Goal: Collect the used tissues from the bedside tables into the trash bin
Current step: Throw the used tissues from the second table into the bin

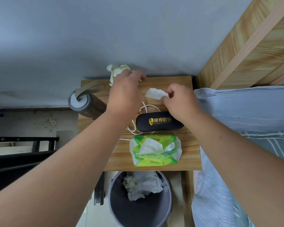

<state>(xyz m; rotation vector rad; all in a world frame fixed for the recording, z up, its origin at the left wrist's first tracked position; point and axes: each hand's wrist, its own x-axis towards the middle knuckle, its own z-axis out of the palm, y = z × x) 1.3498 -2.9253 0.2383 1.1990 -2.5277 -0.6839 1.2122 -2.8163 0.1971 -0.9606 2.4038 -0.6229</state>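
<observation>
Two hands above wooden bedside table (189, 153), grey wall (72, 38) beyond. Left hand (125, 90) grips crumpled tissue (115, 70); right hand (180, 99) pinches white tissue (154, 94). Black case (159, 122) by right wrist reads "SHINESEE OPTICAL".

Bedside table (191, 154), far half: taken up by the left hand (125, 90), which grips a crumpled tissue (116, 71) at the far edge, and the right hand (181, 99), which pinches a second tissue (155, 94).

Mid-table: a glasses case (160, 121) lies crosswise, with a white cable (134, 130) looped at its left end.

Near centre: blocked by a tissue pack (155, 150).

Bare wood runs along the right edge, between these items and the bedding (244, 118).

A grey cup (79, 103) stands at the far left corner.

The wall (88, 33) closes the far side and the headboard (252, 46) the far right.

The trash bin (170, 203) sits at the table's near edge. Its mouth is open from above, with discarded tissues (143, 185) in the far part.
</observation>
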